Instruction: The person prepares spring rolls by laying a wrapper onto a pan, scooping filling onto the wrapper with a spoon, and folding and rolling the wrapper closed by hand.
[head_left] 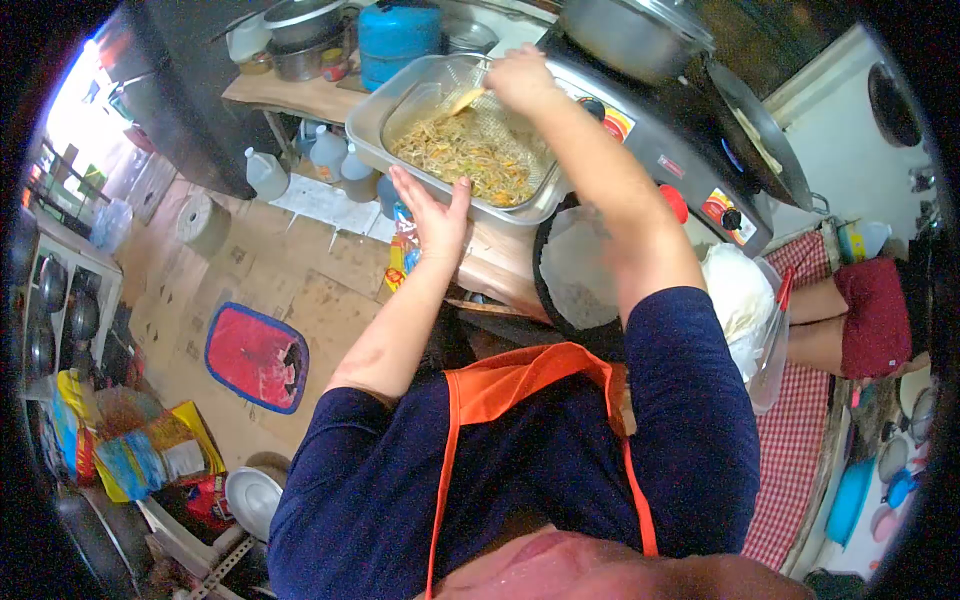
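A clear plastic tub (368, 130) stands on the counter with a perforated strainer basket (518, 120) inside it. A shredded vegetable mix (465, 155), pale with orange and green bits, lies in the basket. My right hand (520, 80) reaches over the tub's far side, its fingers closed round a yellowish spoon (467, 100) whose end touches the mix. Against the tub's near wall rests my left hand (432, 208), fingers stretched and thumb apart. Near my right forearm is a dark round pan (580, 265) with a pale sheet-like surface.
A gas stove (655, 150) runs along the right, with a large pot (635, 40) and a wok (755, 135) over a blue flame. A white-filled plastic container (740, 300) sits on the checked cloth (800, 440). Plastic jugs (328, 155) stand left. Another person's legs (815, 325) show at right.
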